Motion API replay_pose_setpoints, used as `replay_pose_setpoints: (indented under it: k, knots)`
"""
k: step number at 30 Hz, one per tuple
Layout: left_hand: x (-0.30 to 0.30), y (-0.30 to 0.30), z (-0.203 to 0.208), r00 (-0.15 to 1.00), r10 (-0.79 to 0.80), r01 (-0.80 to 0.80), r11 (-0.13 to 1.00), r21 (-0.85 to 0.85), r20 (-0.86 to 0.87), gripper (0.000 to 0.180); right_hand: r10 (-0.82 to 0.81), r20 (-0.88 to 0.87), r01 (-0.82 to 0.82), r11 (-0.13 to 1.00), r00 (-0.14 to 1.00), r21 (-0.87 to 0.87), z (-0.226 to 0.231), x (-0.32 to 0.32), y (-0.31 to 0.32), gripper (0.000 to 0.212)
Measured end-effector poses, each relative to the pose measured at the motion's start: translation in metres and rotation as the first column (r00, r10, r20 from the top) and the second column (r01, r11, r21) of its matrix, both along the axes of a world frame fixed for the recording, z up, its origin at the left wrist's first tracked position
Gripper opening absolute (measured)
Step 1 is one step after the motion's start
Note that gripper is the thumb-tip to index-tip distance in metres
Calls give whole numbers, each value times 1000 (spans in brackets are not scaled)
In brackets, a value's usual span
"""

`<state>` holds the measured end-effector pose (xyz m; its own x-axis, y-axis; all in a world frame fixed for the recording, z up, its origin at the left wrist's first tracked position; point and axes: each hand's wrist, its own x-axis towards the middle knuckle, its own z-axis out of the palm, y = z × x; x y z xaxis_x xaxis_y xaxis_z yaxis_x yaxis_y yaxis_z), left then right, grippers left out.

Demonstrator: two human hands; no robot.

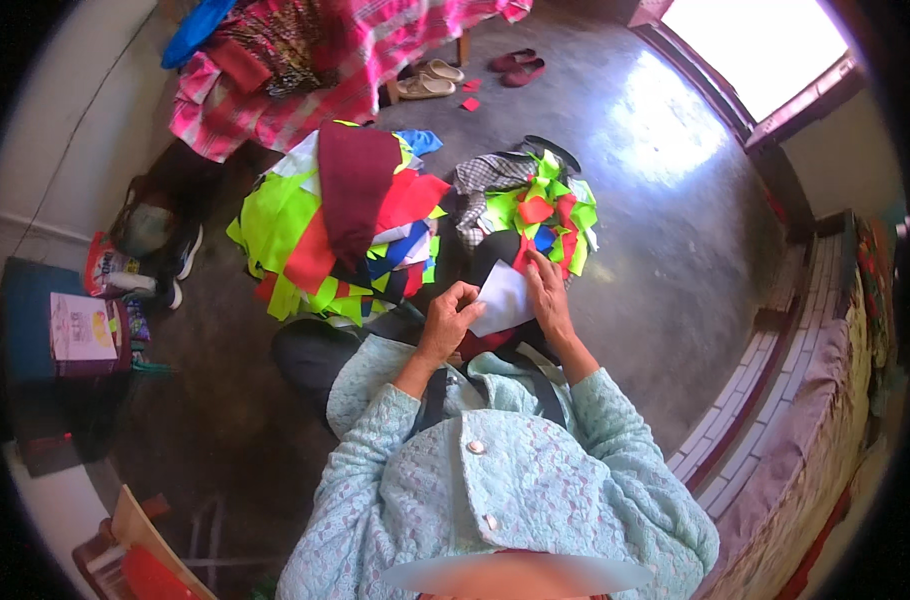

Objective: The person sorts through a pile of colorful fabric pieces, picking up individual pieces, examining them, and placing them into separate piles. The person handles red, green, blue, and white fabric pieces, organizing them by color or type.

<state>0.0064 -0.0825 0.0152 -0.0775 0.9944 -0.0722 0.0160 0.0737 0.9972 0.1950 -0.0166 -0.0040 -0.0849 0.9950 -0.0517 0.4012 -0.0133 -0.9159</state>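
A flat white piece (503, 300), looking like cut cloth, is held up over my lap between both hands. My left hand (447, 322) pinches its left edge with thumb and bent fingers. At the opposite edge, my right hand (549, 298) grips it, fingers pointing up beside a red scrap (522, 252). Ahead and to the left lies a large heap of cloth pieces (293, 205) in neon yellow, red, blue and white, with a dark maroon cloth (360, 185) draped on top. A smaller heap of mixed scraps (560, 205) sits beyond my right hand, next to a checked cloth (487, 178).
Shoes (427, 82) and two red scraps (470, 104) lie on the grey floor (635, 260) at the back. A bed with a pink checked cover (385, 40) stands behind the heaps. On the left is a dark box (30, 320); a doorway (745, 50) is far right.
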Motion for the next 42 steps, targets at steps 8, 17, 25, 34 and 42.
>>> replay_pose_setpoints:
  k: [8,17,25,34,42]
  knots:
    - [-51,-6,36,899,168,-192,981,18,403,14,-37,465,-77,971,885,225,2,-13,-21,74]
    - [-122,42,110,834,237,-381,900,210,498,14,-14,554,-127,968,832,216,2,-17,-20,77]
    - [-252,127,91,711,592,-703,616,356,380,14,-33,522,-123,958,853,261,2,-17,-21,77]
    - [-277,111,28,590,762,-785,618,-30,267,23,-43,516,-109,959,856,261,3,-17,-20,77]
    - [-282,99,33,583,763,-785,617,-48,278,42,-50,490,-104,953,870,283,5,-16,-22,75]
